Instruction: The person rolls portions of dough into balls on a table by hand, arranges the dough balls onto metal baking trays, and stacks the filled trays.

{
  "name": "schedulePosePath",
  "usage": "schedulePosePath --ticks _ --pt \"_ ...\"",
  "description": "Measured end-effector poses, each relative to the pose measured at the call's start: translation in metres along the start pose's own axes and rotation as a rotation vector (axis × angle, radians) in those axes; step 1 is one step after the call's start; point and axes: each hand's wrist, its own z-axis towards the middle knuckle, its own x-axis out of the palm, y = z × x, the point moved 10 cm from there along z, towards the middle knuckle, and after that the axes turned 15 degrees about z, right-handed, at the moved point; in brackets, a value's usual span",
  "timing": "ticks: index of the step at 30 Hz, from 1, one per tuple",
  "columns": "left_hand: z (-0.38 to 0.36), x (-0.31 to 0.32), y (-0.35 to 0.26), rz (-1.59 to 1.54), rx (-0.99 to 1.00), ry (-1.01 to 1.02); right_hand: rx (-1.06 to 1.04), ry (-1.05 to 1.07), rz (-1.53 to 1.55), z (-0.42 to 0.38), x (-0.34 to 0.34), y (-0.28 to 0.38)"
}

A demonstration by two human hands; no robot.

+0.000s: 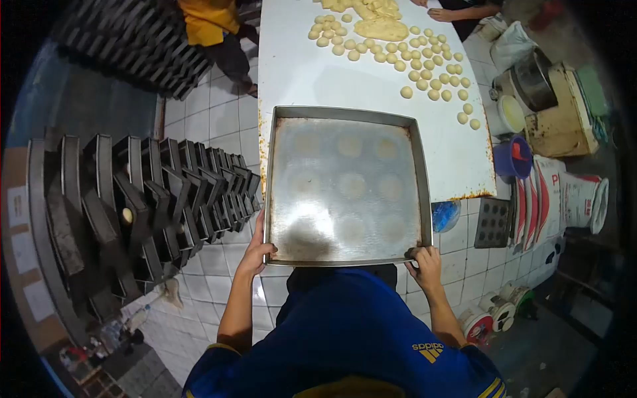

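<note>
A square metal baking pan (318, 235) with raised walls is held level in front of my body, its far part over the near end of the white table. Rows of round marks show on its bare bottom. My left hand (254, 257) is closed on the near left corner, thumb over the rim. At the near right corner my right hand (424, 264) grips the wall, with fingers curled round it. Beyond the pan, many dough balls (416, 64) lie on the table beside a larger dough slab (381, 28).
The white table (332, 86) has rusty edges. Tall stacks of baking pans (152, 192) stand on the left. A person in a yellow top (209, 23) is at the far left, and another person's hand (441, 14) is at the far table edge. Sacks (570, 199) and buckets (478, 325) line the right.
</note>
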Motion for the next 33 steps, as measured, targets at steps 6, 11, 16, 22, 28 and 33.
schedulePosePath --ticks 6,11,16,22,28,33 --pt "0.032 -0.016 -0.002 0.126 0.073 0.040 -0.027 -0.088 -0.047 -0.009 0.028 0.006" --pt "0.059 -0.031 0.030 0.075 0.045 0.017 -0.072 -0.073 -0.094 0.027 0.061 -0.020" --pt "0.101 -0.043 0.092 0.496 0.191 -0.125 0.052 0.070 -0.160 0.045 0.094 -0.068" --pt "0.114 -0.035 0.060 1.022 0.011 -0.281 0.300 0.403 0.088 0.081 0.073 -0.087" --pt "0.233 0.113 -0.160 0.881 0.518 -0.480 0.559 0.281 0.719 0.254 -0.036 -0.175" --pt "0.421 0.316 -0.269 0.906 0.918 -0.206 0.154 -0.235 0.149 0.420 -0.071 -0.319"
